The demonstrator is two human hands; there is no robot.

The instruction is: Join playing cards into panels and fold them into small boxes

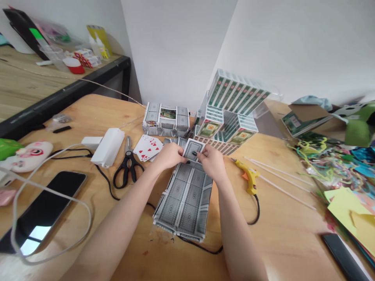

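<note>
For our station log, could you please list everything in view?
Card: 1, grey, between hands
Card structures: 2, grey, centre, back
Loose cards: several, white, left
Card packs: many, green/white, back
Scissors: 1, black, left
Glue gun: 1, yellow, right
Sticks: several, white, right
Phone: 1, black, left
Block: 1, white, left
Cables: several, black/white, table
Scraps: many, multicoloured, right
Paper: several, yellow, right
Oddments: several, mixed, edges
Tables: 2, brown, centre, left
Left hand: 1, dark-nailed, at card
Right hand: 1, dark-nailed, at card
</note>
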